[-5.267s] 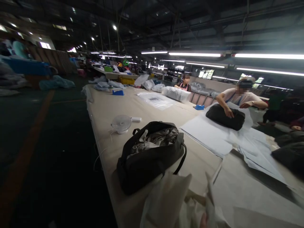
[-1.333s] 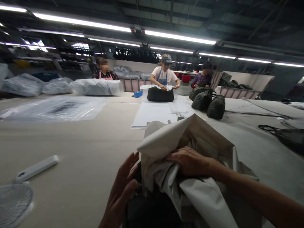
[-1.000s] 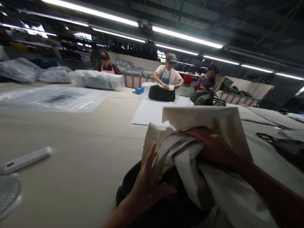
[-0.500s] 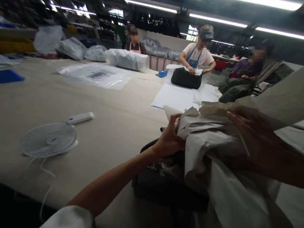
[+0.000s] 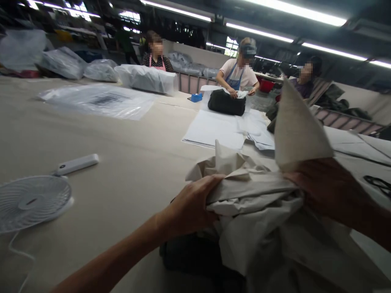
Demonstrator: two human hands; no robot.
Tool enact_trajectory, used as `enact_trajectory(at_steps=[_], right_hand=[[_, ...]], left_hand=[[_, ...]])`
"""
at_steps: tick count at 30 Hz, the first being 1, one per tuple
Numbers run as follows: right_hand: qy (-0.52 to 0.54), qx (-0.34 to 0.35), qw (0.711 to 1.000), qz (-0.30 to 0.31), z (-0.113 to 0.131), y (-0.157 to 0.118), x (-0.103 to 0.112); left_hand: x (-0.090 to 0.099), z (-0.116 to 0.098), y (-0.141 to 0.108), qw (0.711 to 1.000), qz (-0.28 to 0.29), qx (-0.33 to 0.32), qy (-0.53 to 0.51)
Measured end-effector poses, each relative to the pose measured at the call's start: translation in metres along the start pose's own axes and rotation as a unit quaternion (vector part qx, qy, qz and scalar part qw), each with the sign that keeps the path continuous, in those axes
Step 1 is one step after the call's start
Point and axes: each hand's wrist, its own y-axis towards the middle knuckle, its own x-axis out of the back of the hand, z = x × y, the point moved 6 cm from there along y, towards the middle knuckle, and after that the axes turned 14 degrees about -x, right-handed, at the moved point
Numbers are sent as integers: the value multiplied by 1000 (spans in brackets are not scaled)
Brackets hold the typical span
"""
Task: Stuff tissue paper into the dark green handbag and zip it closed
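A large crumpled sheet of off-white paper (image 5: 253,195) is bunched between my two hands. My left hand (image 5: 195,203) grips its left side, thumb on top and fingers underneath. On the right, my right hand (image 5: 317,187) is closed on the paper, where a stiff corner stands up above the knuckles; its fingers are partly hidden. Beneath the paper and my left wrist sits a dark bag (image 5: 195,260), mostly covered and in shadow.
A white handheld fan (image 5: 33,201) with a cord lies at left. Clear plastic bags (image 5: 106,99), a blue tape dispenser (image 5: 195,97) and white sheets (image 5: 214,130) lie farther back. Across the table, a co-worker (image 5: 235,73) handles a dark bag (image 5: 226,102). Black scissors (image 5: 378,185) rest at right.
The view has turned to the right. The paper is gathered more tightly between my hands, and its right-hand flap now stands up as a pointed corner. My left hand has shifted its hold.
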Motion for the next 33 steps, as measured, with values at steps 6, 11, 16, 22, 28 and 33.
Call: enact_trajectory(at_steps=[6, 11, 16, 22, 28, 33], right_hand=[[205, -130, 942, 232, 28, -28, -87], [305, -174, 913, 208, 22, -40, -49], [202, -145, 963, 105, 50, -46, 28], [111, -156, 981, 10, 42, 12, 14], [263, -301, 910, -110, -38, 58, 25], [387, -356, 832, -176, -69, 73, 32]], left_hand=[[-28, 42, -54, 988, 62, 119, 73], [-21, 46, -57, 992, 3, 108, 63], [-3, 44, -43, 989, -78, 118, -38], [36, 1, 32, 993, -112, 39, -25], [62, -2, 69, 973, -146, -26, -176], [32, 10, 82, 975, -124, -81, -167]])
